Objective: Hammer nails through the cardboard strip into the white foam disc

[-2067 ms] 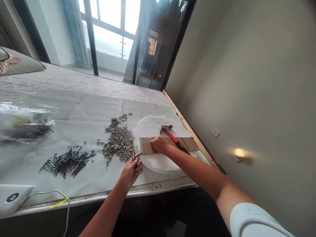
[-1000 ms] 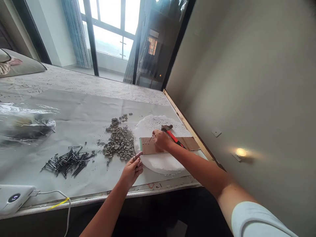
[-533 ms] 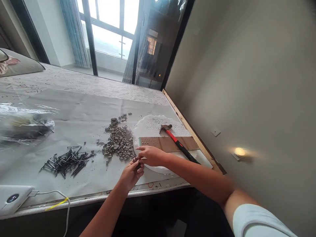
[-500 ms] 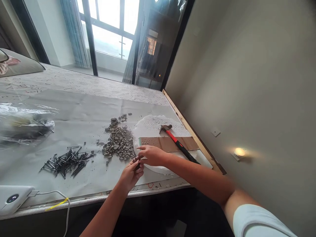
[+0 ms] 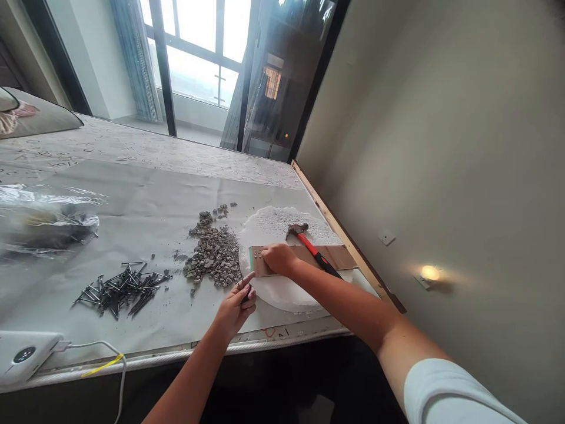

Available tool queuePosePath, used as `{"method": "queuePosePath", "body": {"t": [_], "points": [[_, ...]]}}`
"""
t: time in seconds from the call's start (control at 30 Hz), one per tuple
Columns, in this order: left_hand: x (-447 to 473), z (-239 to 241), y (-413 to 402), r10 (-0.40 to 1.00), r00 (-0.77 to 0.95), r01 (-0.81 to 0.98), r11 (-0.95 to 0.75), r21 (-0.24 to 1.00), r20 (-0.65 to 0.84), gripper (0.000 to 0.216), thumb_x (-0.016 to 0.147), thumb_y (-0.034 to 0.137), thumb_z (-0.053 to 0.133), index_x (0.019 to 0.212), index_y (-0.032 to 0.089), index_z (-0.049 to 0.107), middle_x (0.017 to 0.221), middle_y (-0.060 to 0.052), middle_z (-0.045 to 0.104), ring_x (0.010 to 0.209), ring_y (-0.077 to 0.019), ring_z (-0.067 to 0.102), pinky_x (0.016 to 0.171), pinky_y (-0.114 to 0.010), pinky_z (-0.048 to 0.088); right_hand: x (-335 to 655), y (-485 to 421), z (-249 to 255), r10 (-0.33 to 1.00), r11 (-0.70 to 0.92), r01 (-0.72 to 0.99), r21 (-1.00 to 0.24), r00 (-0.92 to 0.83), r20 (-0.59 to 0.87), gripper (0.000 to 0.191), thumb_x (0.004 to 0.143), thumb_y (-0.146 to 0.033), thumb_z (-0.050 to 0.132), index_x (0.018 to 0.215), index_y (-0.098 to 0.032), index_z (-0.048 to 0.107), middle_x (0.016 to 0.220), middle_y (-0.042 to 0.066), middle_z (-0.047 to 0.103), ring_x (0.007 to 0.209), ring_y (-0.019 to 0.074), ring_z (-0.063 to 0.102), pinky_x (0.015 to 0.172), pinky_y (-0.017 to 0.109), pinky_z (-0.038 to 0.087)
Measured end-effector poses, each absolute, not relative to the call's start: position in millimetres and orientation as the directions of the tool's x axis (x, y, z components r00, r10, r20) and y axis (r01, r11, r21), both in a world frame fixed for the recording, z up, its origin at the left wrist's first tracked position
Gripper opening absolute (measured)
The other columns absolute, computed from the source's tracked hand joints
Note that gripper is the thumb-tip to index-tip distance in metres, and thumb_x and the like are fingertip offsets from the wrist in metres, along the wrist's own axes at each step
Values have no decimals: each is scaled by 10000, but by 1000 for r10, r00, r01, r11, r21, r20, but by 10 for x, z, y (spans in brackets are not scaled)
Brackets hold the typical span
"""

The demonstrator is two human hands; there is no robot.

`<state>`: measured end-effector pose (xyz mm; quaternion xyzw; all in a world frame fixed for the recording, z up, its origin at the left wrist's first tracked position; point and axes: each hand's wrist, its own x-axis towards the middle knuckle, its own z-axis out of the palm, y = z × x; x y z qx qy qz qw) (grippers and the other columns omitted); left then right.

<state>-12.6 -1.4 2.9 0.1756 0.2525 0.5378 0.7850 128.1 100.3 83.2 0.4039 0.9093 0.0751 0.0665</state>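
I am bending my right hand (image 5: 279,258) over the left part of a brown strip (image 5: 342,257), with its fingertips gathering close to the surface; whether they are gripping anything I cannot tell. My left hand (image 5: 236,306) is curling around a small dark object (image 5: 248,292), mostly hidden by the fingers, just off the strip's near left corner. The strip, showing a green edge (image 5: 251,259) and a few small pale dots (image 5: 258,256), is lying across a round white slab (image 5: 285,293). A hammer (image 5: 307,242) with a red and black handle is resting slantwise over the strip, its head pointing away from me and its near end being covered by my right forearm. To the left of the slab, a heap of gravel (image 5: 216,253) is spreading over the gray sheet (image 5: 154,224), and farther left a tangled pile of dark nails (image 5: 119,291) is lying well apart from my 2 hands. Beyond the nails, a bundle in clear plastic (image 5: 53,221) is sitting, while a white power bank (image 5: 26,356) is resting at the near edge.
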Motion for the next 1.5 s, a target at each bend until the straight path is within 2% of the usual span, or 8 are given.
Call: {"method": "queuePosePath", "body": {"t": [0.4, 0.67, 0.93, 1.1, 1.2, 1.33, 1.43, 1.5], "points": [[-120, 58, -24, 935, 295, -761, 354, 543, -197, 450, 731, 170, 663, 1163, 166, 537, 608, 40, 428, 449, -21, 231, 404, -146, 166, 1272, 1116, 1045, 779, 621, 755, 211, -625, -57, 255, 851, -202, 433, 964, -128, 649, 990, 138, 666, 890, 232, 628, 724, 302, 455], [-132, 68, -19, 928, 311, -755, 372, 540, -205, 462, 720, 173, 674, 1163, 169, 542, 614, 40, 436, 446, -15, 226, 412, -141, 165, 1262, 1109, 936, 766, 642, 748, 166, -631, -118, 247, 827, -170, 461, 909, -91, 680, 986, 170, 664, 873, 227, 631, 719, 275, 443], [-139, 52, -21, 930, 304, -737, 368, 567, -209, 458, 733, 194, 669, 1171, 174, 538, 610, 36, 443, 443, -17, 237, 418, -148, 176, 1257, 1185, 1003, 820, 572, 818, 55, -568, -69, 213, 750, -179, 542, 885, -107, 690, 926, 142, 696, 845, 216, 623, 720, 263, 425], [-128, 72, -32, 935, 282, -747, 354, 563, -213, 460, 739, 174, 657, 1180, 166, 526, 612, 36, 453, 438, -18, 268, 413, -149, 188, 1338, 1278, 1253, 843, 536, 839, -90, -538, -4, 273, 808, -157, 450, 960, -101, 669, 890, 104, 705, 780, 166, 619, 660, 233, 421], [-118, 101, -47, 939, 276, -767, 344, 541, -206, 447, 736, 137, 649, 1166, 158, 528, 636, 24, 485, 459, -24, 338, 431, -148, 249, 1332, 1230, 1399, 773, 620, 761, -189, -635, -20, 266, 819, -151, 454, 975, -114, 667, 909, 75, 702, 799, 145, 620, 670, 216, 425], [-100, 116, -70, 940, 264, -784, 341, 518, -218, 352, 747, 117, 623, 1088, 160, 544, 689, -11, 551, 548, -70, 484, 509, -187, 381, 1213, 943, 1346, 560, 772, 560, -301, -823, -93, 161, 760, -132, 565, 847, -165, 696, 893, -1, 700, 774, 84, 612, 680, 150, 421], [-91, 103, -81, 935, 265, -782, 352, 514, -238, 192, 754, 132, 611, 935, 147, 550, 699, -28, 566, 579, -99, 529, 516, -210, 413, 1123, 721, 1182, 434, 846, 443, -297, -895, -100, 114, 748, -127, 583, 751, -150, 695, 907, 25, 685, 791, 96, 599, 730, 169, 421], [-94, 94, -86, 933, 270, -787, 356, 504, -237, 138, 754, 140, 611, 871, 142, 537, 684, -21, 550, 524, -75, 488, 455, -181, 365, 1103, 660, 1103, 408, 867, 420, -269, -907, -102, 98, 743, -144, 599, 740, -143, 697, 908, 47, 677, 786, 114, 595, 743, 196, 422]]}}
